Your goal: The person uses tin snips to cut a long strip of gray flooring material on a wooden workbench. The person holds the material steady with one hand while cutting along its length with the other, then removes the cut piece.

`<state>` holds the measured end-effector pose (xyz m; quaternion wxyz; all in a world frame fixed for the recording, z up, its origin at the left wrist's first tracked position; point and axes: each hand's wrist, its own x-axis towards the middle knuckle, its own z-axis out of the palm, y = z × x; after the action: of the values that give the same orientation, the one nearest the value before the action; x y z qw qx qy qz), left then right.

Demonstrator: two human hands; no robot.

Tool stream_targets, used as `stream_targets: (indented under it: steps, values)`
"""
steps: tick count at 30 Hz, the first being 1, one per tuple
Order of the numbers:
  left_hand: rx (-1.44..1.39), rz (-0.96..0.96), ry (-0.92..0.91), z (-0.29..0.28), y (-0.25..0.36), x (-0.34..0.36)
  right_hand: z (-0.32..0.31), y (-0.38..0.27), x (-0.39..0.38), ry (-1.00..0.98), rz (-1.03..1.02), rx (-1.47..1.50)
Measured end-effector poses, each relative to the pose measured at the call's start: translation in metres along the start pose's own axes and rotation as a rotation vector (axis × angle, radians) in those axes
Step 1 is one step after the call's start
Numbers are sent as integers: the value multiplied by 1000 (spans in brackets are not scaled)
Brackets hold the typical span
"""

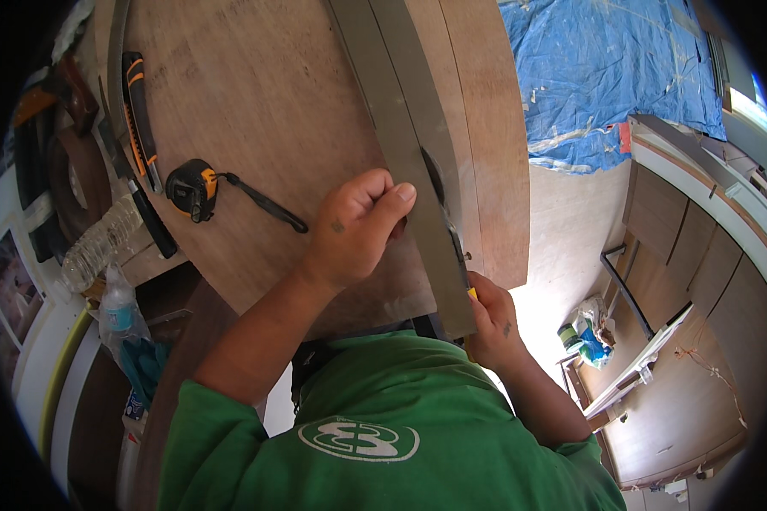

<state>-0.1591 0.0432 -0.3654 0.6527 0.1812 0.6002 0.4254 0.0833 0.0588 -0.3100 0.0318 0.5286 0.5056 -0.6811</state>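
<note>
A long grey metal straightedge (398,128) lies slantwise across a brown plywood board (256,94). My left hand (356,228) rests on the board with its fingers curled and its thumb pressed against the straightedge's left edge. My right hand (493,319) is closed around a cutting knife (471,293) with a yellow handle, at the straightedge's right edge near the board's front edge. The knife's dark front part runs up along the straightedge. Most of the knife is hidden by my hand and the straightedge.
A black and orange tape measure (192,189) with a strap and an orange and black folded tool (141,119) lie on the board's left part. A plastic bottle (102,243) lies at the left edge. A blue tarp (605,77) covers the floor beyond; wooden cabinets (699,255) stand on the right.
</note>
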Motion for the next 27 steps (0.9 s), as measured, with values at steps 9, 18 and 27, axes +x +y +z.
stream_targets:
  steps: [9,18,27]
  values:
    - [6,24,136,6,-1,15,-10,16,-5,-40,131,30]
    - [125,9,133,4,-2,15,-11,12,-3,-38,73,37]
    - [146,-14,143,7,-1,9,-11,2,-9,-13,83,30]
